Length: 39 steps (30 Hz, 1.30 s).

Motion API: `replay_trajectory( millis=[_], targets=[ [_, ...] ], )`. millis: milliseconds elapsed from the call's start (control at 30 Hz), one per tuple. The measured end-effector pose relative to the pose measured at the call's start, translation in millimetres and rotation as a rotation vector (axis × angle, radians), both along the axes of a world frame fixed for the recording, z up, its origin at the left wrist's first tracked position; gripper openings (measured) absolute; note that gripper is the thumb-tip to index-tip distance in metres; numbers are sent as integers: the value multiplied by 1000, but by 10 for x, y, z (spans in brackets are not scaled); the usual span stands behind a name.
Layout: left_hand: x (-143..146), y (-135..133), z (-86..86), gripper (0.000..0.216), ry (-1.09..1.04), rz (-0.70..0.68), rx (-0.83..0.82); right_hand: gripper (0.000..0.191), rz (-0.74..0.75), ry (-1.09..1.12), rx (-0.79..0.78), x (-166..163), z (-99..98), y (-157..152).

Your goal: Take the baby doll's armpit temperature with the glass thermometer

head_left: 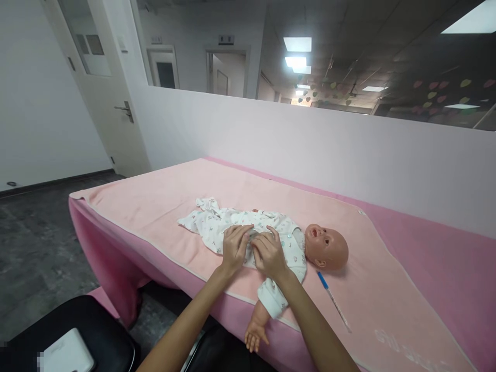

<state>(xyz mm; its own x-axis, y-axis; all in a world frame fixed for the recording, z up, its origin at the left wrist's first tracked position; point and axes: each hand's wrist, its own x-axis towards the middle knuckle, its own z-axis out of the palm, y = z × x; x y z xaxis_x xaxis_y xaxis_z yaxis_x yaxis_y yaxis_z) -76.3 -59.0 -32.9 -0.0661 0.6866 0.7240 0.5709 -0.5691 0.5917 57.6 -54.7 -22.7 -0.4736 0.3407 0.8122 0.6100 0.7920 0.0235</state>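
A baby doll (327,248) lies on its back, its head to the right. It wears a white printed baby romper (213,232) with small snaps at the chest. My left hand (235,247) is at the romper's front, fingers bent and gathered on the cloth. Close beside it, my right hand (269,252) pinches the cloth at the doll's belly. My fingers hide the exact spot they grip. The doll's near arm sticks out of a rolled cuff (272,298) and hangs over the table's front edge.
A slim thermometer-like stick (334,301) with a blue end lies right of my right forearm. A pink blanket (155,206) covers the table. A black chair (104,330) with a white device (67,352) stands front left. A white wall (271,134) runs behind.
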Motion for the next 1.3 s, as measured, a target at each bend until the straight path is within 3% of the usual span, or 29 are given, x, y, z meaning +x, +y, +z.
replay_trajectory(
  millis=[167, 400, 600, 1300],
  targets=[
    [1, -11, 6, 31, 3, -17, -10, 19, -19, 72, 52, -5, -4, 20],
    [10, 4, -19, 15, 68, -2, -5, 13, -87, 135, -81, 9, -26, 56],
    [41, 9, -9, 18, 85, 51, -15, 13, -100, 164, -143, 5, -26, 55],
    [31, 1, 10, 19, 66, 39, -68, 17, -185, 132, -165, -8, -35, 66]
  ],
)
